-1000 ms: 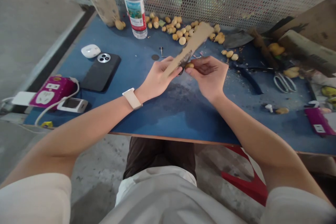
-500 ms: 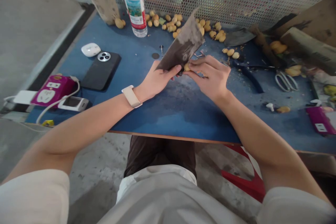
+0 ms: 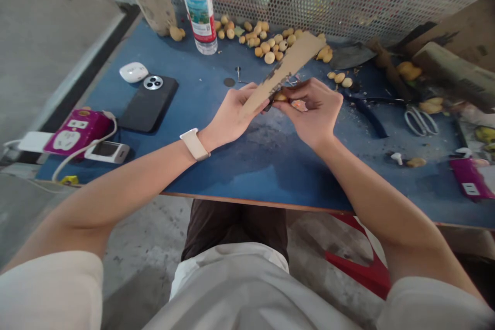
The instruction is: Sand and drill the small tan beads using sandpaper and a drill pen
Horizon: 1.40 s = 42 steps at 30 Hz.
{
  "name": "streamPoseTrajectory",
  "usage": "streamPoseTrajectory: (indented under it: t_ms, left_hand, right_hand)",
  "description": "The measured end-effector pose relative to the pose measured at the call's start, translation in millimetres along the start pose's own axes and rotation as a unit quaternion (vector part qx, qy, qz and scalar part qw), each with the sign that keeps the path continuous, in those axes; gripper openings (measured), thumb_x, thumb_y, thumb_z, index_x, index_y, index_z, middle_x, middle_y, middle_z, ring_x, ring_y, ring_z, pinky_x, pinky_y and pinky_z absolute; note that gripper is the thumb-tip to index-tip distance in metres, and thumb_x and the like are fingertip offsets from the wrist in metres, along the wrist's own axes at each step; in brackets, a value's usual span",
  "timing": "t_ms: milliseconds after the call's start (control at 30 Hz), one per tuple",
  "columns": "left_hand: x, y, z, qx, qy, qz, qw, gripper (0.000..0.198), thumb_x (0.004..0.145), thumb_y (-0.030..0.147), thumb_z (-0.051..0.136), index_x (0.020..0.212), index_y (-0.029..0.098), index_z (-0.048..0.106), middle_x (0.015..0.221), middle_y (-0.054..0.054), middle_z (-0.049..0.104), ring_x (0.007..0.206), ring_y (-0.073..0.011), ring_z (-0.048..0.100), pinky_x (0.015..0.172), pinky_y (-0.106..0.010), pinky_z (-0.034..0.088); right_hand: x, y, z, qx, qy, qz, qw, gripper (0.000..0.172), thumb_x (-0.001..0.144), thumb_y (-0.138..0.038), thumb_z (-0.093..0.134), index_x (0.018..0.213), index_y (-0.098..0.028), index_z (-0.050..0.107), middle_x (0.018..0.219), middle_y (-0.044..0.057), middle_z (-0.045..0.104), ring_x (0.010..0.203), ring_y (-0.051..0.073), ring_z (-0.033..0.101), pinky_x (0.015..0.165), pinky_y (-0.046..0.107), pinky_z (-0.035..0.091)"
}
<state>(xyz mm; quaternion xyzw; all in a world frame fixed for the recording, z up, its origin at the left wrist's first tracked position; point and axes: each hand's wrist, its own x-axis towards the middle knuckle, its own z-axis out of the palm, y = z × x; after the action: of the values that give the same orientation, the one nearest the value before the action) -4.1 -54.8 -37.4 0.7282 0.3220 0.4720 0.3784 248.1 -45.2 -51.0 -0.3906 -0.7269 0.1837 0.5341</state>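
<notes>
My left hand point(image 3: 235, 113) is closed on a strip of worn sandpaper point(image 3: 297, 56). Its tan backing with dark patches faces me, and it sticks up to the upper right. My right hand point(image 3: 315, 108) pinches a small tan gourd point(image 3: 280, 96) between thumb and fingers, right beside the left fingertips. Something small and dark sits between the two hands; I cannot make out what it is. Part of the gourd is hidden by the fingers. Behind the hands lies a heap of small gourds point(image 3: 269, 56) on the blue table point(image 3: 240, 170).
A water bottle point(image 3: 199, 18) and a dusty jar point(image 3: 152, 2) stand at the back left. A phone point(image 3: 149, 105), a white case point(image 3: 133, 72) and a purple power strip point(image 3: 77, 131) lie left. Blue-handled pliers point(image 3: 369, 116) and scissors point(image 3: 421, 119) lie right. Metal mesh point(image 3: 348, 0) borders the back.
The sandpaper has turned over from its dark face to its tan back and tilted lower to the right. The right fingers have shifted slightly around the gourd.
</notes>
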Motion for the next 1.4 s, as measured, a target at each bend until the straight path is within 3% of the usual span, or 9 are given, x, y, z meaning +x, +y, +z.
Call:
streamPoseTrajectory:
  t_ms: [167, 367, 500, 667, 800, 933, 1133, 1233, 1400]
  left_hand:
    - [-1.3, -2.8, -1.4, 0.006, -0.004, -0.032, 0.999, 0.058, 0.118, 0.08, 0.077, 0.097, 0.026, 0.075, 0.083, -0.004, 0.074, 0.088, -0.027, 0.079, 0.082, -0.042, 0.068]
    - [-0.7, 2.7, -3.5, 0.04, -0.006, 0.023, 0.999, 0.054, 0.114, 0.077, 0.084, 0.094, 0.027, 0.078, 0.103, -0.011, 0.082, 0.101, -0.0313, 0.082, 0.087, -0.046, 0.071]
    - [-0.2, 7.9, -1.9, 0.046, -0.017, 0.031, 0.998, 0.054, 0.116, 0.078, 0.082, 0.094, 0.028, 0.08, 0.109, -0.013, 0.085, 0.102, -0.0316, 0.083, 0.085, -0.046, 0.069]
    - [-0.1, 6.2, -4.6, 0.033, -0.018, 0.034, 0.999, 0.061, 0.118, 0.082, 0.076, 0.089, 0.027, 0.075, 0.09, -0.008, 0.078, 0.09, -0.0284, 0.078, 0.085, -0.046, 0.069]
    - [-1.8, -2.0, -4.8, 0.04, -0.006, -0.013, 0.999, 0.068, 0.12, 0.085, 0.07, 0.088, 0.025, 0.072, 0.082, -0.005, 0.075, 0.08, -0.0238, 0.073, 0.084, -0.043, 0.068]
    - [-0.8, -3.8, -4.0, 0.027, -0.002, 0.003, 1.0, 0.075, 0.115, 0.096, 0.07, 0.09, 0.026, 0.071, 0.081, -0.005, 0.07, 0.087, -0.0271, 0.078, 0.088, -0.046, 0.071]
    - [1.1, 4.2, -5.6, 0.042, -0.016, 0.054, 0.998, 0.077, 0.11, 0.102, 0.068, 0.091, 0.028, 0.075, 0.097, -0.011, 0.077, 0.099, -0.0323, 0.08, 0.094, -0.05, 0.072]
    - [-1.0, 1.2, -5.2, 0.036, -0.009, 0.028, 0.999, 0.072, 0.111, 0.098, 0.073, 0.092, 0.028, 0.075, 0.097, -0.011, 0.077, 0.101, -0.0328, 0.081, 0.096, -0.051, 0.072]
    - [-3.6, -13.6, -1.3, 0.013, -0.003, -0.042, 0.999, 0.066, 0.115, 0.089, 0.074, 0.099, 0.025, 0.079, 0.094, -0.009, 0.081, 0.099, -0.0306, 0.082, 0.096, -0.049, 0.073]
  right_hand:
    - [7.5, -2.1, -12.8, -0.066, -0.084, -0.042, 0.993, 0.038, 0.101, -0.066, 0.105, 0.099, -0.035, 0.084, 0.116, 0.004, 0.091, 0.124, 0.034, 0.092, 0.123, 0.061, 0.077]
    - [-1.3, 10.3, 12.2, 0.042, 0.017, 0.039, 0.998, 0.053, 0.098, -0.078, 0.103, 0.099, -0.03, 0.082, 0.099, 0.006, 0.09, 0.109, 0.034, 0.093, 0.102, 0.058, 0.083]
    - [-4.2, 17.1, 17.8, 0.08, 0.033, 0.036, 0.996, 0.055, 0.103, -0.082, 0.095, 0.099, -0.029, 0.081, 0.095, 0.003, 0.088, 0.106, 0.031, 0.093, 0.099, 0.054, 0.082]
    - [0.5, 5.6, -2.6, -0.014, -0.018, -0.023, 0.999, 0.037, 0.103, -0.066, 0.103, 0.102, -0.033, 0.086, 0.109, 0.004, 0.091, 0.114, 0.033, 0.093, 0.112, 0.059, 0.081]
    - [7.5, -5.8, -13.9, -0.058, -0.086, -0.067, 0.992, 0.033, 0.102, -0.064, 0.104, 0.098, -0.036, 0.087, 0.115, 0.003, 0.093, 0.12, 0.033, 0.093, 0.12, 0.059, 0.078]
    - [3.6, -6.7, -2.4, 0.01, -0.024, -0.008, 1.0, 0.045, 0.095, -0.071, 0.108, 0.096, -0.033, 0.084, 0.106, 0.003, 0.09, 0.114, 0.032, 0.093, 0.113, 0.057, 0.08]
    - [-10.2, 13.7, 29.5, 0.174, 0.05, 0.093, 0.979, 0.064, 0.09, -0.089, 0.104, 0.099, -0.03, 0.08, 0.092, 0.001, 0.086, 0.084, 0.024, 0.087, 0.083, 0.044, 0.081]
    - [-10.3, 16.3, 24.6, 0.134, 0.041, 0.062, 0.988, 0.056, 0.094, -0.079, 0.106, 0.101, -0.03, 0.081, 0.096, 0.002, 0.087, 0.09, 0.026, 0.089, 0.088, 0.046, 0.082]
    - [-3.1, 7.0, -3.7, -0.019, -0.035, -0.076, 0.996, 0.022, 0.105, -0.049, 0.104, 0.109, -0.034, 0.089, 0.116, 0.005, 0.092, 0.118, 0.033, 0.093, 0.115, 0.056, 0.079]
